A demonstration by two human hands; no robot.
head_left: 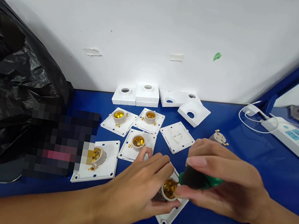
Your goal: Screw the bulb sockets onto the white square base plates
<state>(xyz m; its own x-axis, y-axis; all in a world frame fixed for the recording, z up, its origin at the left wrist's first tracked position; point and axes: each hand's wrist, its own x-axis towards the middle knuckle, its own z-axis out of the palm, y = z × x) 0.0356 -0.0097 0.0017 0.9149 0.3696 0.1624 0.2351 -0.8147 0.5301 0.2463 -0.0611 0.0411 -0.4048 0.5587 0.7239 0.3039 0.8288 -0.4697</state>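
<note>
Forearms (66, 202) angled inward; left hand (136, 188) cups socket (169, 190), right hand (227, 178) grips screwdriver (195, 177).

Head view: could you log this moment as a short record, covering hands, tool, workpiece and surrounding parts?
Left hand: fingers around the round white lamp socket with brass-coloured lining
Right hand: grips the green-and-black-handled screwdriver
Tool position: shaft angled into the socket
Workpiece base: square white plastic plate below the socket
Other plates: four more carry sockets; another shows none
Loose part: pale round socket with brass-coloured tabs, beyond right hand
Surface: blue table
</note>
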